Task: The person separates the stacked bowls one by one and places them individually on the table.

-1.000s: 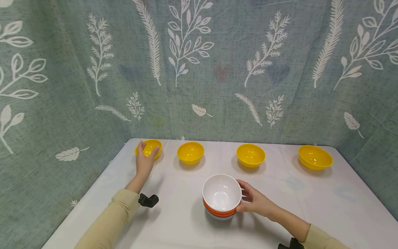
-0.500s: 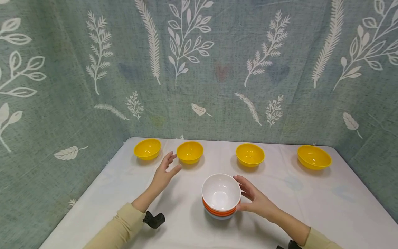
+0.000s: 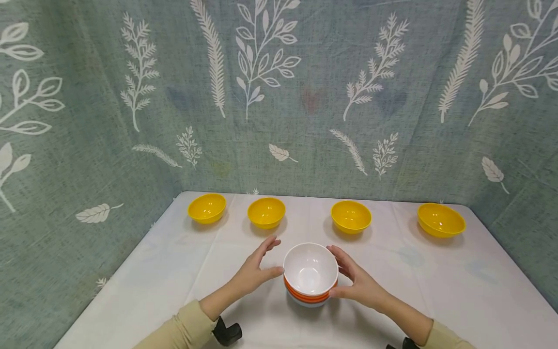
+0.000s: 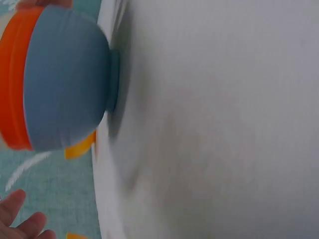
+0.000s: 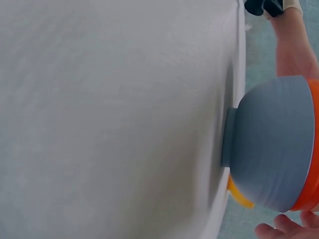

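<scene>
The stack of bowls [image 3: 310,271] stands on the tabletop [image 3: 436,291], nearer than the yellow bowls [image 3: 350,216]. Left of the stack, the left hand [image 3: 254,275] has fingers spread; right of it, the right hand [image 3: 364,285] seems to touch, ungripping. Framing the stack looks underway; next calls for even contact from both sides.

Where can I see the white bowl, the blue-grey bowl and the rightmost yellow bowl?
White bowl [image 3: 311,270]: head view, on its inside.
Blue-grey bowl [image 5: 271,144]: right wrist view, on its outer wall.
Rightmost yellow bowl [image 3: 441,221]: head view, on its inside.
</scene>
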`<state>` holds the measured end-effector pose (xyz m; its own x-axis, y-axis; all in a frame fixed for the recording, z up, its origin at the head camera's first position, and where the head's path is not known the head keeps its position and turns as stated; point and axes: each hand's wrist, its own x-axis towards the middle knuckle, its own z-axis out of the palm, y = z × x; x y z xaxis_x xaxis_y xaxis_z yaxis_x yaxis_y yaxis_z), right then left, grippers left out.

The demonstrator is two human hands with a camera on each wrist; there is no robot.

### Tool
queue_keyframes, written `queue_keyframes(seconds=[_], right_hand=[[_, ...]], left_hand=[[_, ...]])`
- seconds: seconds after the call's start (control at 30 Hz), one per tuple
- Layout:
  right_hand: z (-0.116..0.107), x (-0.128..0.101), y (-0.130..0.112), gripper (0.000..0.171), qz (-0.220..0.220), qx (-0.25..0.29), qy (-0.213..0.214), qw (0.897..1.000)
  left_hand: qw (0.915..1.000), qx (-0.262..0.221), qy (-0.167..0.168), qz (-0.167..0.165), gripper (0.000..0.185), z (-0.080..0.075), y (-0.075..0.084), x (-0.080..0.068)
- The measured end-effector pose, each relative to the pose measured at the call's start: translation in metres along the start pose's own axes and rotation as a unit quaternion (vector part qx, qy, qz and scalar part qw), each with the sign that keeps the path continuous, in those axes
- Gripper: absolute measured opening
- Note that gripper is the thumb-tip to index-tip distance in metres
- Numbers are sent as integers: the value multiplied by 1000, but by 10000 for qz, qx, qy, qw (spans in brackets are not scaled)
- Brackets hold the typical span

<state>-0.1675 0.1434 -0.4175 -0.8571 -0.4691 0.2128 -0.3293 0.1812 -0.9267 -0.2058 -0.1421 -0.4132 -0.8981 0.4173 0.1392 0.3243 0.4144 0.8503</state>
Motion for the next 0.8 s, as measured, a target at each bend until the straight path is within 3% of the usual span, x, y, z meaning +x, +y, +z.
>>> queue_keyframes(seconds=[0.27,0.5,0.8], right_hand=[[2,4,-2,91,126,67,-30,9999],[4,6,-4,95,351,-69,-59,9993],[7,10,1,104,240,-380,-160,9989]], left_hand=[[9991,-57,-414,107,79,13,0,-6],[9969,94,-767,146,101,19,-2,-6],[9959,110,-890,79,107,25,-3,-1]])
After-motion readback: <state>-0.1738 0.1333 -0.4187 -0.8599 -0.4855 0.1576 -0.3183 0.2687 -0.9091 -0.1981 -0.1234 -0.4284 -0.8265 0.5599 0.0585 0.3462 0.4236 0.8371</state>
